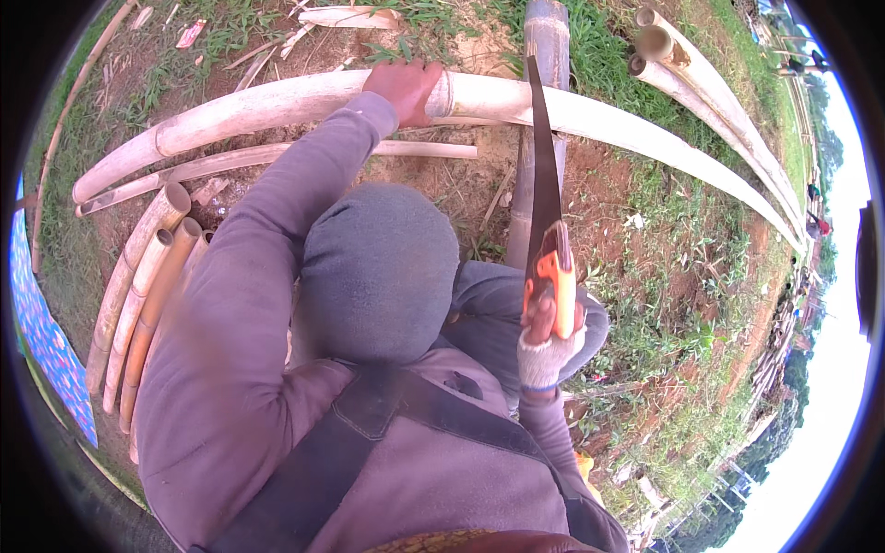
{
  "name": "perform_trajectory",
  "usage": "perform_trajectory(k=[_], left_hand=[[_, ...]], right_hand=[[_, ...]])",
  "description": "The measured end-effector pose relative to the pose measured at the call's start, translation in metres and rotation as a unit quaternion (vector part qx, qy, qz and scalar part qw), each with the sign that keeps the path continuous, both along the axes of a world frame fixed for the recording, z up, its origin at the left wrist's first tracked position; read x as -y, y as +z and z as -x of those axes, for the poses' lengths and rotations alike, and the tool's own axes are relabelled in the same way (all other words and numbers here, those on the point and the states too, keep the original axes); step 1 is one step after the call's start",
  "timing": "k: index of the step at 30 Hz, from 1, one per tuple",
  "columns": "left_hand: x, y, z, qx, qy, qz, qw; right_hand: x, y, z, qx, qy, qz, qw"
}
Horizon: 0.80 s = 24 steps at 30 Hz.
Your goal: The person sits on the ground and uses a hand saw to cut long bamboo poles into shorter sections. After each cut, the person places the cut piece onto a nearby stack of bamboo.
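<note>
Apparently sawing: clutching the saw (546, 175) in the right grip (546, 336), clasping the bamboo pole (489, 98) under the left grip (406, 89); probably needing steady strokes right of it.

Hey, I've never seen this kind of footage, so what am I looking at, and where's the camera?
There's no machine here, just a person working with their own two hands. The single picture comes from a fisheye camera worn on their head, looking down, so straight edges bend near the rim. The left hand holds a long pale bamboo pole, which crosses over a grey pole above dirt and grass. The right hand, partly covered by a white glove, grips an orange-handled saw. Its blade crosses the pale pole in view; I can't tell whether they touch. Other poles lie at left.
</note>
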State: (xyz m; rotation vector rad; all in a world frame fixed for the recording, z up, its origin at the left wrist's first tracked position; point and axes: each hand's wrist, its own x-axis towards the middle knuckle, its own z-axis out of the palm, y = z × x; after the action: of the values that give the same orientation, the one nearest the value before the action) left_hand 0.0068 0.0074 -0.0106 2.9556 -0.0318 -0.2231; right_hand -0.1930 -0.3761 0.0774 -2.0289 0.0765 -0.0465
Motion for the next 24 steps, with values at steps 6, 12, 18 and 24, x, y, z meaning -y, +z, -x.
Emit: perform_trajectory(k=[6,12,18,24], left_hand=[[0.004,0.004,-0.002,0.008,0.002,0.005,1.000],[0.003,0.008,-0.005,0.014,-0.003,0.027,1.000],[0.001,0.001,-0.001,0.007,0.003,0.020,1.000],[0.009,0.002,0.002,0.011,0.006,0.011,1.000]], right_hand=[[-0.018,-0.030,-0.051,0.012,-0.024,-0.068,0.997],[-0.091,-0.005,-0.164,0.103,0.040,0.026,0.994],[0.023,0.010,0.031,-0.013,0.018,0.041,0.999],[-0.046,-0.026,-0.113,0.058,0.044,-0.008,0.997]])
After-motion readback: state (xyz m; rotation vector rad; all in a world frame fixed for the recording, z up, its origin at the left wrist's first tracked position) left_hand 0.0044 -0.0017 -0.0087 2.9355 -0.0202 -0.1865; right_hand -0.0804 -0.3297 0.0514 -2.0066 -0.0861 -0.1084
